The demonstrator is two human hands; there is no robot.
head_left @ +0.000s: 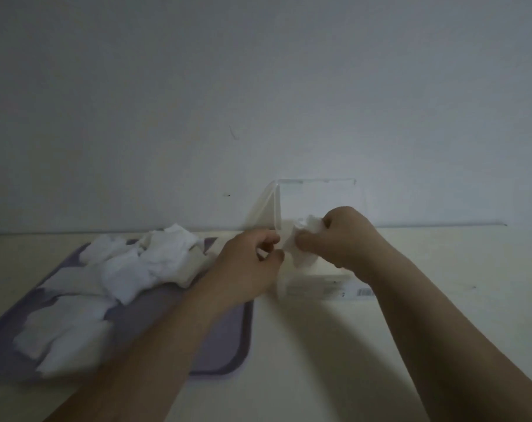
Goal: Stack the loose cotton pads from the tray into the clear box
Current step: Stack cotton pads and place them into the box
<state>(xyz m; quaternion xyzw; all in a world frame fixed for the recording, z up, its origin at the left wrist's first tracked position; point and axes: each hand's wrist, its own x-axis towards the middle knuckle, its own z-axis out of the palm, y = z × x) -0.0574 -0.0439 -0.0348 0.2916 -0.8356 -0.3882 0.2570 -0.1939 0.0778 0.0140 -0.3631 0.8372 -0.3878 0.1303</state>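
A purple-grey tray [222,345] lies at the left with several loose white cotton pads [155,260] heaped on it. The clear box [316,190] stands against the wall to its right, its lid tilted open on the left side. Both hands meet at the box's front left corner. My left hand [246,263] and my right hand [347,236] each pinch the same white cotton pad [301,242], held between them just above the box opening. What the box holds inside is hard to make out.
A pale table top [304,360] runs under everything and ends at a plain wall [258,86] behind. A barcode label [363,292] shows on the box's front lower edge.
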